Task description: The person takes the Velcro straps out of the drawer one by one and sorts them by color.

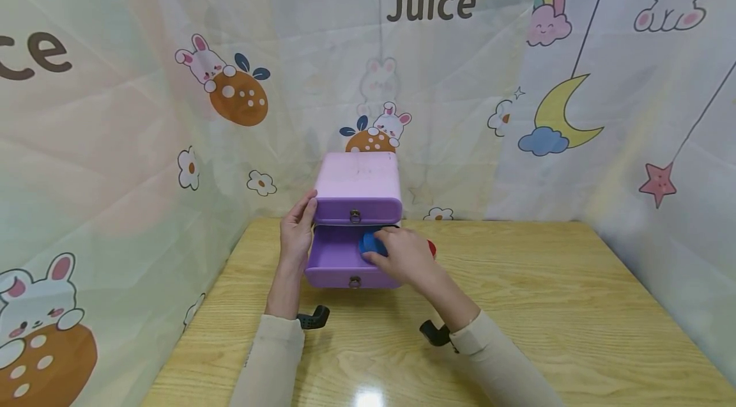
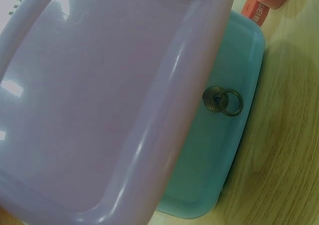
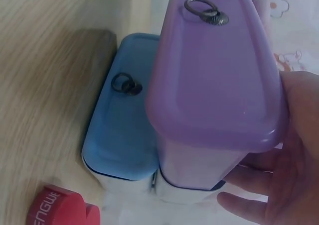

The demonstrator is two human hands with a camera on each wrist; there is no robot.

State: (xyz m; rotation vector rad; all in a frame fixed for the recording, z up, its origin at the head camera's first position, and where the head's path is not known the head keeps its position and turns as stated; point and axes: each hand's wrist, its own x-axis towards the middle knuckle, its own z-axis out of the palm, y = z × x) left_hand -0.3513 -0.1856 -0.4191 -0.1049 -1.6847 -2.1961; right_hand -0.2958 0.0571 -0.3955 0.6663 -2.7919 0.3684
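Note:
A pink-and-purple drawer cabinet [image 1: 358, 176] stands at the middle of the table, its second drawer [image 1: 336, 247] pulled out. My right hand [image 1: 408, 257] reaches over that drawer's right wall. Its thumb and forefinger grip a blue round object [image 1: 369, 243] inside, partly hidden by the hand. In the right wrist view, several fingers [image 3: 249, 178] show outside the drawer's side. With straight fingers, my left hand [image 1: 297, 231] rests against the left side of the cabinet's top, thumb at the front edge.
Below the pulled-out drawer is a blue-green drawer front [image 2: 199, 160] with a ring handle [image 2: 232, 103]. Beside the cabinet on the right lies a red lettered object [image 3: 62, 207]. Wooden table [image 1: 546, 305] surrounds these, with a printed cloth [image 1: 448, 107] hanging behind.

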